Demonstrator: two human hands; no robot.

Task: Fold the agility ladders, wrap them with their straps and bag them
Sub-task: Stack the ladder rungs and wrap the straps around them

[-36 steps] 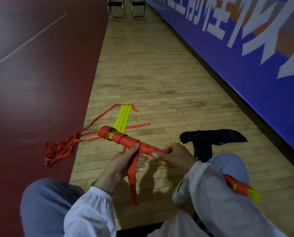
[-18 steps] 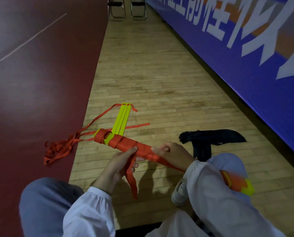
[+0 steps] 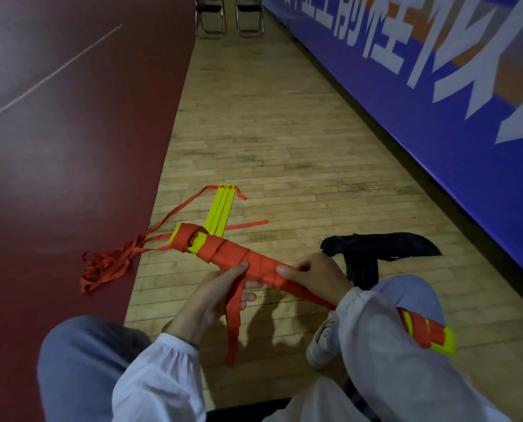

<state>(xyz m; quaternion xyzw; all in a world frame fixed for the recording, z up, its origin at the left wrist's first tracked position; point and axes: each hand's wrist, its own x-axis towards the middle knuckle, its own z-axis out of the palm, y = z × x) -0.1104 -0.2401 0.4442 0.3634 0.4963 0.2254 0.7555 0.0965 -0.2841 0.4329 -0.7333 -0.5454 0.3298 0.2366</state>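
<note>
While the left grip (image 3: 207, 300) pinches the strap (image 3: 233, 330), the right grip (image 3: 315, 275) clasps the ladder (image 3: 233, 254).

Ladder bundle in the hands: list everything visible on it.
The ladder bundle is a long stack of flat yellow plastic-looking rungs, wound along most of its length in orange webbing strap. Held above the floor, it slants upper left to lower right. The left hand and right hand grip its middle; the right sleeve hides part. A loose strap tail hangs by the left hand.
</note>
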